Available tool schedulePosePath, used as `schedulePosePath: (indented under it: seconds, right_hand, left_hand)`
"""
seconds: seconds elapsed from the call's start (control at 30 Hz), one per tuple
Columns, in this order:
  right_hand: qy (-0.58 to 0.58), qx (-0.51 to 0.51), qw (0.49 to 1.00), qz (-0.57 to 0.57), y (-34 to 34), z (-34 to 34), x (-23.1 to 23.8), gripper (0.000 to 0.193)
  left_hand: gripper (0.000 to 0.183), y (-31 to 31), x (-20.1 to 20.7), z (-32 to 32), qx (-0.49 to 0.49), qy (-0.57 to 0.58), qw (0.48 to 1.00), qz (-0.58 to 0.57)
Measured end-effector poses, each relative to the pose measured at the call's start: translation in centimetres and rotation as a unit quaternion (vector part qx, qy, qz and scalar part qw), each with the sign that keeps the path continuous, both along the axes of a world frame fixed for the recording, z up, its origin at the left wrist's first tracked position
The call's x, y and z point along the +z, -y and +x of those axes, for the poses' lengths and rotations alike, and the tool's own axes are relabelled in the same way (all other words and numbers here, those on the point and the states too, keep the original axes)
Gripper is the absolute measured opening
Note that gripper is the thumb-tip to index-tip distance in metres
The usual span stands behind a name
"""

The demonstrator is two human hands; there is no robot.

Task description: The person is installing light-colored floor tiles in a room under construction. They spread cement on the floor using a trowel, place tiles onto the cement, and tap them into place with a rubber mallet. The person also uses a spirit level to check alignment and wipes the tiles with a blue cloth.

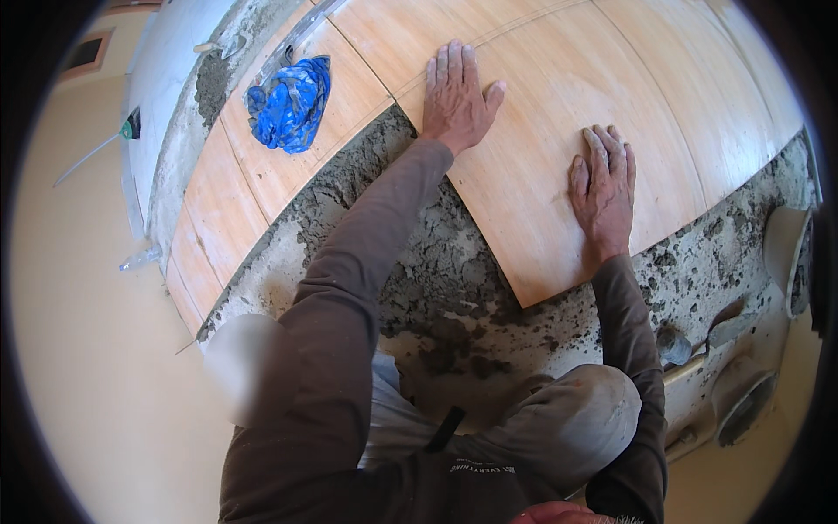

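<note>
Both of my hands rest on a large wood-patterned floor tile (pixel 524 192). My left hand (pixel 456 103) lies flat near its far left part, fingers together and stretched forward, thumb out to the right. Nearer to me and to the right, my right hand (pixel 604 188) is laid on the same tile, its fingers extended and slightly bent. Neither hand holds anything. Grey wet mortar (pixel 436 262) spreads beside the tile's left edge and runs under my left forearm. The tile's near corner points toward my knees.
A crumpled blue plastic bag (pixel 292 105) sits on the laid tiles (pixel 236 170) at left. On the right are a trowel (pixel 731 327), a mortar-crusted bucket (pixel 742 397), another bucket (pixel 786 249) and a mallet with a dark head (pixel 674 345). Loose mortar crumbs dot the floor.
</note>
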State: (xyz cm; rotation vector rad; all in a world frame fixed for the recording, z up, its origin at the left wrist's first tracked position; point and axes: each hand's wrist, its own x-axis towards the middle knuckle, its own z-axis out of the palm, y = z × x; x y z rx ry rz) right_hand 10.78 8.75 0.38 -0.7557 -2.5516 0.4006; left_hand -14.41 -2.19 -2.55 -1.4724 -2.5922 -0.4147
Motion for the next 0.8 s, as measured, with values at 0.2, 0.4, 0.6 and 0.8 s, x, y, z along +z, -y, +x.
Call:
schedulePosePath:
  seconds: [0.2, 0.4, 0.6, 0.8]
  right_hand:
    - [-0.01, -0.001, 1.0, -0.006, -0.2, 0.4, -0.5, 0.037]
    - [-0.039, 0.0, 0.999, -0.005, -0.3, 0.4, -0.6, 0.039]
    - [-0.056, -0.002, 0.998, -0.014, -0.7, 0.7, -1.2, 0.037]
    - [-0.104, 0.016, 0.974, -0.2, -1.1, 3.8, -0.7, 0.035]
  left_hand:
    - [0.072, 0.6, 0.7, -1.1, -0.034, 0.065, 0.997, 0.007]
    - [0.075, 5.5, 1.4, 1.6, 0.076, 0.063, 0.994, -0.054]
    - [0.108, 7.7, 4.5, 2.2, 0.078, 0.141, 0.967, -0.198]
    - [0.118, 7.8, 4.3, 0.4, 0.052, 0.15, 0.972, -0.173]
